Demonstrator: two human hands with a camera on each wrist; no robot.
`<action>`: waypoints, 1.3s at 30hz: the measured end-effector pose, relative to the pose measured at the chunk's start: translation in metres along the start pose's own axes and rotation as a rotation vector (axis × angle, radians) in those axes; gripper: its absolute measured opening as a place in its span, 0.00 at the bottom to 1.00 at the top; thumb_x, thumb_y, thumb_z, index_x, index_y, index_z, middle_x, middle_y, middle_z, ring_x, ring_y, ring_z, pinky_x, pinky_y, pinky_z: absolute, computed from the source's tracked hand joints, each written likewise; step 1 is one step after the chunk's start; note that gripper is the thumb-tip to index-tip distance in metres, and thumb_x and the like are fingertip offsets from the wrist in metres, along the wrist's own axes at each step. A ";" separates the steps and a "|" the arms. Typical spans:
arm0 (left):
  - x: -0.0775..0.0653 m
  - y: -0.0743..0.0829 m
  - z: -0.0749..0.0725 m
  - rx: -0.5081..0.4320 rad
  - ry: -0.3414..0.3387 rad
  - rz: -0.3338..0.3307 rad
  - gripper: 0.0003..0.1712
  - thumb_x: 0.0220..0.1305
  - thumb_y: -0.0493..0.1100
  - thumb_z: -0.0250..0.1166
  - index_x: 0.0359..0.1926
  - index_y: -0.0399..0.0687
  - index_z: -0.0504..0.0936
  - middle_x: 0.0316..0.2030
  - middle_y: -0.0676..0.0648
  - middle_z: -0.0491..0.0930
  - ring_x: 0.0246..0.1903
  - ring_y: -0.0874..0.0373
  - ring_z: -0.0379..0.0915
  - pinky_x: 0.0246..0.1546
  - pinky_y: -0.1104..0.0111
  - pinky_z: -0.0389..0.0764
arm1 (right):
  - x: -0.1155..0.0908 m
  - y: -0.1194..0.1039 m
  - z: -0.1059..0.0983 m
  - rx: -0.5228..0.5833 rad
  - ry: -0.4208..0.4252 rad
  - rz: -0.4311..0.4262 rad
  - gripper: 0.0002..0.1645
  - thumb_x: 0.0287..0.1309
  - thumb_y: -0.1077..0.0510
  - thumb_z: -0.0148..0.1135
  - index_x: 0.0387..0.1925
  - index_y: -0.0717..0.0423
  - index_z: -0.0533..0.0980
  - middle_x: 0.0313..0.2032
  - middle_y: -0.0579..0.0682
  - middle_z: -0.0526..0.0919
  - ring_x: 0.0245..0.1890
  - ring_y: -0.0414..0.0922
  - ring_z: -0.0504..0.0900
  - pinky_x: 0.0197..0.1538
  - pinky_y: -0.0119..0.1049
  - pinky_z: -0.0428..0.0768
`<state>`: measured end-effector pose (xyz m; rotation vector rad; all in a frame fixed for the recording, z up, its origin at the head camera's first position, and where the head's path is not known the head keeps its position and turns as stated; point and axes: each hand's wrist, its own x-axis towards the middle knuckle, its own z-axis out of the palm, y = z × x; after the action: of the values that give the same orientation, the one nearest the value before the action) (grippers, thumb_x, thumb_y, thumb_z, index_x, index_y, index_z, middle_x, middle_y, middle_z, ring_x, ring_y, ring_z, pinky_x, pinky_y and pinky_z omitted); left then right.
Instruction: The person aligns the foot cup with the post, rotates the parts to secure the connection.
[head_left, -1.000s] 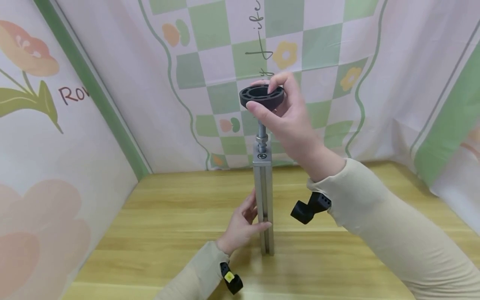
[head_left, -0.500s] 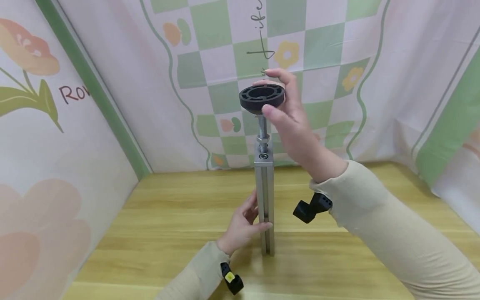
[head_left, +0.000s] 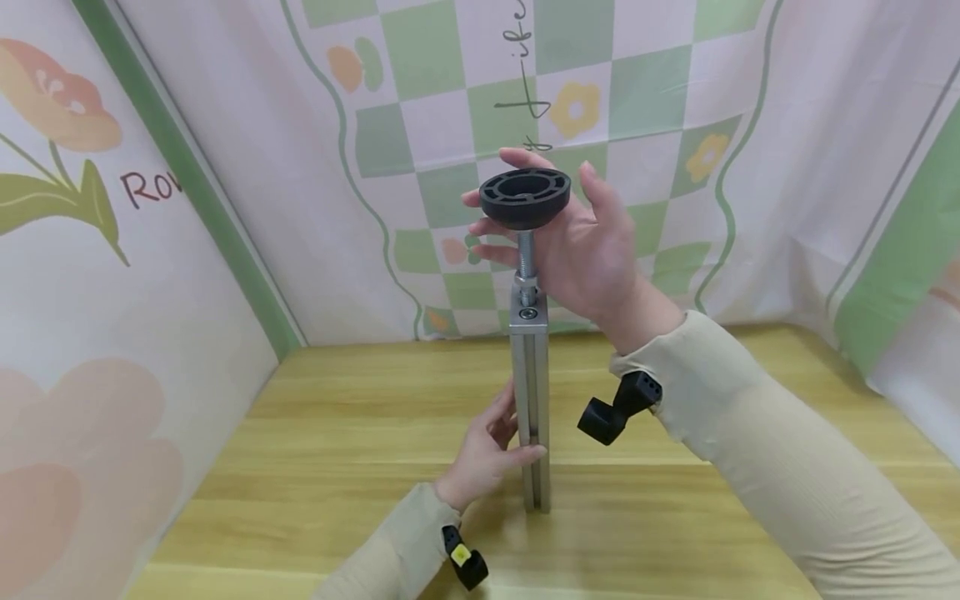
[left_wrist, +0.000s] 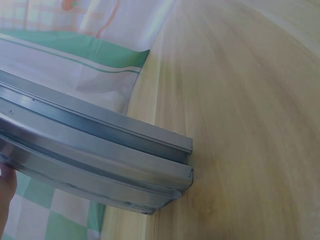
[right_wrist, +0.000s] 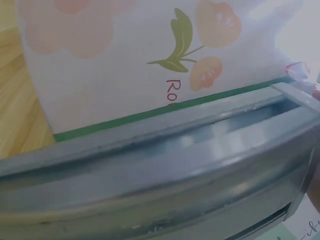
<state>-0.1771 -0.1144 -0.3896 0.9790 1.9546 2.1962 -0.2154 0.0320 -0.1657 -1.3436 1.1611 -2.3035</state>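
An aluminium profile [head_left: 519,392] stands upright on the table, gripped low down by my left hand [head_left: 476,458], thumb across its front and fingers behind. On its top end sits a metal plate [head_left: 528,325] with a socket screw. From the plate rises a threaded rod [head_left: 526,250] with a nut, carrying a round black levelling foot [head_left: 525,217], wide side up. Behind the foot and rod my right hand [head_left: 588,258] is spread, thumb raised, palm showing; whether it touches them I cannot tell. The profile fills much of the left wrist view [left_wrist: 100,150] and right wrist view [right_wrist: 175,170].
A wood-grain table [head_left: 360,417] lies under the profile. Close behind it hangs a printed curtain [head_left: 420,142], and another printed panel [head_left: 187,292] closes off the left side. Black camera mounts [head_left: 603,421] sit at both wrists.
My right hand has let go of the foot's rim and turned palm-up, its fingers now spread behind the foot and rod. The left hand and profile have stayed in place.
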 end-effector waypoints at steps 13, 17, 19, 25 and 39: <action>0.002 0.002 0.000 0.001 -0.006 -0.010 0.51 0.56 0.27 0.64 0.74 0.48 0.45 0.74 0.47 0.49 0.67 0.62 0.55 0.65 0.69 0.63 | 0.002 -0.002 -0.003 0.083 0.036 -0.069 0.18 0.58 0.48 0.57 0.47 0.50 0.70 0.46 0.54 0.74 0.44 0.47 0.75 0.52 0.43 0.71; 0.001 0.001 -0.001 0.002 0.001 -0.008 0.51 0.56 0.28 0.64 0.74 0.50 0.46 0.73 0.44 0.51 0.65 0.63 0.59 0.63 0.70 0.65 | 0.002 0.000 -0.003 0.049 0.075 -0.101 0.20 0.55 0.47 0.63 0.45 0.49 0.69 0.48 0.52 0.69 0.46 0.47 0.73 0.51 0.40 0.73; 0.001 0.001 -0.001 0.000 0.004 -0.010 0.51 0.56 0.28 0.64 0.74 0.50 0.46 0.73 0.45 0.51 0.65 0.63 0.59 0.63 0.70 0.65 | 0.002 0.001 -0.004 0.036 0.098 -0.119 0.21 0.53 0.48 0.65 0.45 0.48 0.69 0.48 0.52 0.67 0.47 0.47 0.73 0.50 0.39 0.74; 0.001 0.002 0.000 -0.005 0.010 -0.011 0.51 0.55 0.28 0.65 0.74 0.51 0.47 0.73 0.46 0.51 0.67 0.60 0.56 0.65 0.69 0.63 | 0.001 0.003 -0.003 0.021 0.153 -0.151 0.22 0.50 0.50 0.69 0.43 0.48 0.67 0.46 0.54 0.68 0.45 0.47 0.75 0.50 0.39 0.75; 0.001 0.004 0.001 -0.010 0.000 0.005 0.52 0.55 0.25 0.63 0.74 0.49 0.46 0.73 0.44 0.49 0.67 0.62 0.57 0.65 0.69 0.63 | 0.003 -0.009 0.011 -0.250 0.252 -0.157 0.16 0.51 0.70 0.52 0.34 0.47 0.63 0.41 0.48 0.65 0.44 0.45 0.68 0.47 0.31 0.71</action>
<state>-0.1762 -0.1134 -0.3857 0.9840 1.9408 2.2064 -0.2063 0.0308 -0.1543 -1.2925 1.5142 -2.5679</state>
